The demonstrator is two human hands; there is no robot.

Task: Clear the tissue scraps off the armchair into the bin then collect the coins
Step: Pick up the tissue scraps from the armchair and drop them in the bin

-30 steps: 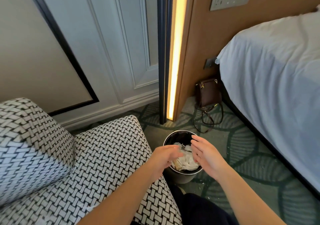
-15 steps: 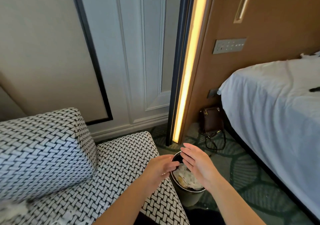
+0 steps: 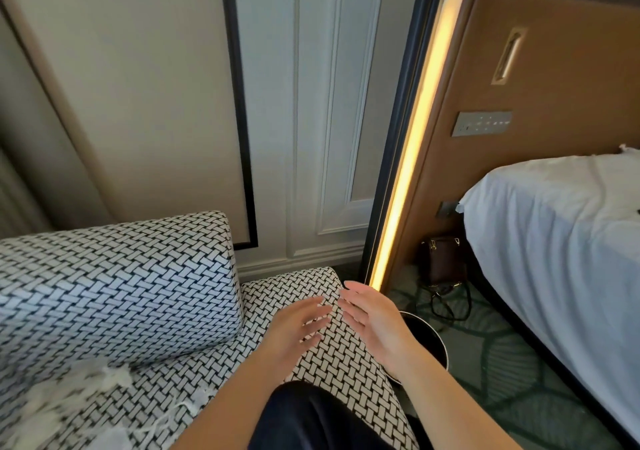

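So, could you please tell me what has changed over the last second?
The left hand and right hand moved from above the bin to over the armchair seat, fingers spread, holding nothing. The view swung left, bringing tissue scraps on the seat into sight. The bin stays beside the armchair, the brown handbag on the floor.

The back wall (image 3: 138, 103) is cream with a thin black line (image 3: 239, 103) down it, and next to it are white panels (image 3: 311, 103). A tall strip of warm yellow light (image 3: 415, 138) glows beside a brown wall panel (image 3: 561, 79) with a grey switch plate (image 3: 481, 123) on it. A bed (image 3: 554, 242) with a white sheet stands on the right. The carpet (image 3: 502, 363) is green with leaf shapes. A small brown bag (image 3: 441, 259) sits on it by the bed. The armchair (image 3: 121, 276) has a black and white woven pattern.
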